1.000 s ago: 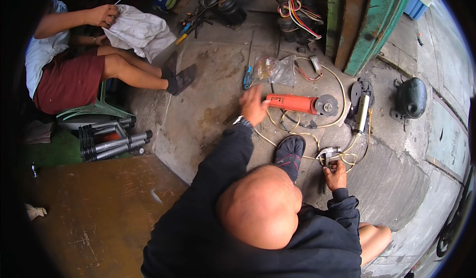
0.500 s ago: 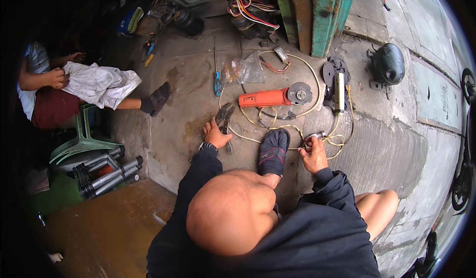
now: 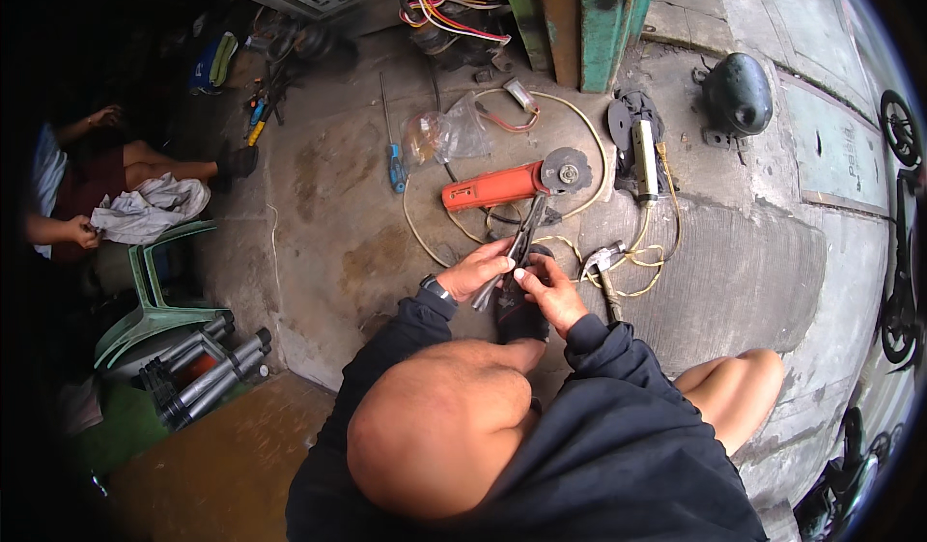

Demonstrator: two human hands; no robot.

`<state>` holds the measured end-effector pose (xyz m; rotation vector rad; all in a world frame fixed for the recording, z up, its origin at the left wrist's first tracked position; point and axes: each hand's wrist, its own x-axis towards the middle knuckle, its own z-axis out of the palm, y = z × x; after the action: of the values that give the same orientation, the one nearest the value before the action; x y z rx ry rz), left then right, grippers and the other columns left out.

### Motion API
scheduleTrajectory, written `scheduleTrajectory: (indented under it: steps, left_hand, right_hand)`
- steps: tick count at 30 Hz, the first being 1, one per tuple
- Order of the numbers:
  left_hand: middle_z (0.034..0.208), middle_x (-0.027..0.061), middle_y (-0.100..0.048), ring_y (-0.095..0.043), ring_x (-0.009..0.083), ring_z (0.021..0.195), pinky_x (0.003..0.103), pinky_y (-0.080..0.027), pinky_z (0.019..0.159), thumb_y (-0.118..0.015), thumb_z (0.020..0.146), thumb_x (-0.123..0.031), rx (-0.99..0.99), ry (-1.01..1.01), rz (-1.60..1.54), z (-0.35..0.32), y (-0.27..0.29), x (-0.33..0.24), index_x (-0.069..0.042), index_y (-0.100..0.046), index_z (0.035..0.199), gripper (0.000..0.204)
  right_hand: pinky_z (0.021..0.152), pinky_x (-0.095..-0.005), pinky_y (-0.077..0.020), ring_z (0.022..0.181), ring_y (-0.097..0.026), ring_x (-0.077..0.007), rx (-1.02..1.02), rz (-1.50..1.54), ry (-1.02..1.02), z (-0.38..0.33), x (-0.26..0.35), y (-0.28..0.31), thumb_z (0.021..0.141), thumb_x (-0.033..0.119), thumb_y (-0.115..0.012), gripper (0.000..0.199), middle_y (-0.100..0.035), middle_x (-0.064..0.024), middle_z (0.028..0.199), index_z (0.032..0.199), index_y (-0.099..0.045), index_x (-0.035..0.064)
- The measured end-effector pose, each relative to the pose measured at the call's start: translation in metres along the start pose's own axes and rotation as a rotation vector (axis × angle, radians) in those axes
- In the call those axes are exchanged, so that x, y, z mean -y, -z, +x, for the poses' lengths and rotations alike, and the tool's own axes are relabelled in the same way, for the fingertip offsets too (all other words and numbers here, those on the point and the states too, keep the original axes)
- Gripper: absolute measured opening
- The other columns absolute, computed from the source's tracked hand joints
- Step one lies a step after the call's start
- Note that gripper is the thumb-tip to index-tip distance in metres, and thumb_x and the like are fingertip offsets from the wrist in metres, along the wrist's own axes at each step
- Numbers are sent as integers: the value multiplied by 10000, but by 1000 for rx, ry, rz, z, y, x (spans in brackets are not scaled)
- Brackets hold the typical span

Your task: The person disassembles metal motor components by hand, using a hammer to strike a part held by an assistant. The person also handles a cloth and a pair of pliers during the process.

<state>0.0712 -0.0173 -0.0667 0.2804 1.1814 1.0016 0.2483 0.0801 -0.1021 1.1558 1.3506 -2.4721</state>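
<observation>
A plier-like tool (image 3: pixel 525 233), angle grinder (image 3: pixel 492 186), hammer (image 3: pixel 607 270) and concrete floor (image 3: pixel 333 223) show a makeshift open-air workshop.

Red-orange on blotched grey

My sleeves (image 3: pixel 618 356) are black, my pliers (image 3: pixel 528 228) dark grey. The grinder (image 3: pixel 491 186) is red-orange with a charcoal disc (image 3: pixel 567 171); the screwdriver's handle (image 3: pixel 397 170), blue. Brown blotches mottle the grey floor (image 3: pixel 323 199); fine parallel lines stripe it toward its right edge. Near its far edge: red, yellow and white wires (image 3: pixel 463 28).

Left hand (image 3: pixel 478 270) and right hand (image 3: pixel 553 294) curl close together.
</observation>
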Motion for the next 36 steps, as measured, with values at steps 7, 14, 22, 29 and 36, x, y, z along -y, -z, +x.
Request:
scheduleTrajectory:
  steps: [7, 14, 22, 29, 36]
  left_hand:
    - [1312, 45, -568, -576, 105, 1103, 253, -484, 901, -570, 1000, -268, 50, -1, 6, 8, 8, -7, -10, -363, 1521, 617]
    - [1290, 47, -567, -570, 105, 1079, 251, -485, 874, -598, 988, -294, -70, -24, 91, 19, 22, 12, -4, -363, 1512, 643]
    - [1343, 146, -542, -542, 183, 1225, 322, -460, 1022, -713, 922, -355, -209, -32, 199, 16, 7, 13, 67, -280, 1521, 852]
    - [1183, 248, -602, -603, 372, 1121, 451, -480, 966, -911, 699, -388, -741, -269, 1045, 27, -4, 10, 48, -490, 1228, 804]
    - [959, 115, -688, -661, 247, 837, 370, -530, 767, -714, 927, -261, -624, -183, 484, 17, -5, -7, 8, -585, 1211, 412]
  right_hand:
    - [871, -313, -514, 1059, -607, -184, 20, 77, -39, 2, 10, -4, 926, 301, -749, 701, -581, -151, 1252, 1432, -394, -29]
    - [947, -354, -490, 1160, -571, -201, 26, 48, -50, 4, 17, -6, 935, 296, -731, 646, -576, -108, 1303, 1438, -422, 34]
    - [937, -299, -488, 1132, -580, -175, 138, 284, -44, -1, 16, -2, 951, 172, -668, 633, -581, -106, 1284, 1486, -368, 16]
    - [973, -384, -493, 1153, -615, -296, 10, -114, 138, 23, -28, -11, 925, 139, -616, 703, -592, -204, 1296, 1523, -268, 16]
    - [861, -434, -534, 930, -654, -336, -58, -424, 195, 9, 12, -31, 761, 308, -822, 1032, -613, -231, 1089, 1493, -189, -51]
